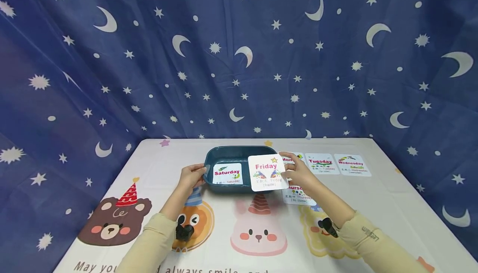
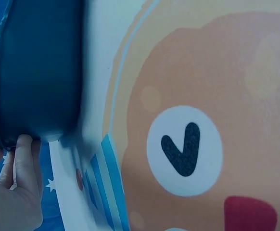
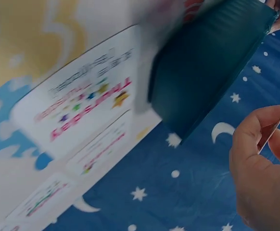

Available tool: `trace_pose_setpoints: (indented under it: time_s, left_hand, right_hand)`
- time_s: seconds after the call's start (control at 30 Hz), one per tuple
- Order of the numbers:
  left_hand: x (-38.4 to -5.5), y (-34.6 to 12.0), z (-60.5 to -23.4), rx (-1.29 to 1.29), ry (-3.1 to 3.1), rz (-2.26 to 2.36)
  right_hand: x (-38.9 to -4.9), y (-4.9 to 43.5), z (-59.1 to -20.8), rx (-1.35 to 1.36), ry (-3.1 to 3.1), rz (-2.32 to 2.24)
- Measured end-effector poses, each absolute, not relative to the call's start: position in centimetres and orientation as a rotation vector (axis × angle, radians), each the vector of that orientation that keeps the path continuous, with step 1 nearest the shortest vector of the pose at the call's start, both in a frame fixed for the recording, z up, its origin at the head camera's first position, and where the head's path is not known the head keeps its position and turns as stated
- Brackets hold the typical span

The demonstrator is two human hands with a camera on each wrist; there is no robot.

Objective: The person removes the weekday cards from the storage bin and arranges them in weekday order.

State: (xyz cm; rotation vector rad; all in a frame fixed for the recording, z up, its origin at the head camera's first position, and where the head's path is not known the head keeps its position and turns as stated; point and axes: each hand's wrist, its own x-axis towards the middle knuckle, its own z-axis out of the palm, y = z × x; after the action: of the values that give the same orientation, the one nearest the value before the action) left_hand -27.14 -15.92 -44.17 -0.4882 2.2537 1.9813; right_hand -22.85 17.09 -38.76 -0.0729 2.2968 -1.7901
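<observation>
My left hand (image 1: pixel 192 177) grips the left end of a dark teal tray (image 1: pixel 224 152), its fingers at the rim in the left wrist view. Inside the tray lies a white Saturday card (image 1: pixel 228 174). Between thumb and fingers my right hand (image 1: pixel 301 174) pinches the right edge of a Friday card (image 1: pixel 267 173), which is held up over the tray's right part, face toward the head camera. Just under that hand a Thursday card (image 1: pixel 298 198) lies on the table, partly covered. In the right wrist view the Friday card shows edge-on beside the right hand (image 3: pixel 265 163).
A Monday card (image 1: pixel 298 157), partly hidden by the right hand, lies in a row with a Tuesday card (image 1: pixel 322 164) and a Wednesday card (image 1: pixel 352 165) at the back right. The white tablecloth (image 1: pixel 164 206) bears cartoon animals. A blue star-and-moon curtain (image 1: pixel 239 57) hangs behind.
</observation>
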Motion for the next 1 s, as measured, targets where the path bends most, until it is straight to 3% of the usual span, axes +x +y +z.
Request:
trace_pose_setpoints:
  time_s: [1.0]
  left_hand:
    - [-27.3,-15.8,-44.0,-0.512,2.254,1.967]
  right_hand:
    - [-20.3,26.8,-41.4,0.055,2.571,-1.52]
